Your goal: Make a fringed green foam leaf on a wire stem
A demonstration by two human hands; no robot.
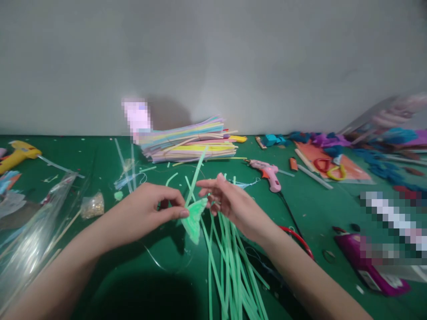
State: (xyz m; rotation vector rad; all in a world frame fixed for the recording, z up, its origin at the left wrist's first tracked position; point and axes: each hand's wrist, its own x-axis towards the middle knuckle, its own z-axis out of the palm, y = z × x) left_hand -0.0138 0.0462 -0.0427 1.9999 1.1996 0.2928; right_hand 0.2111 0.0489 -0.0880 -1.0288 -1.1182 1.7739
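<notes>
Left hand (165, 206) pinching one green fan-shaped piece (196, 218); right hand (230, 202) loosely open beside it; one pink glue gun (271, 175)

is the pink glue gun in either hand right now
No, the pink glue gun lies on the green table, apart from both the right hand and the left hand, which pinches a light green piece.

Piece (196, 218) in left hand (150, 201); strip bundles (190, 142) behind on table (83, 153), glue gun (267, 170) right, loose strips (236, 271) nearer.
</notes>
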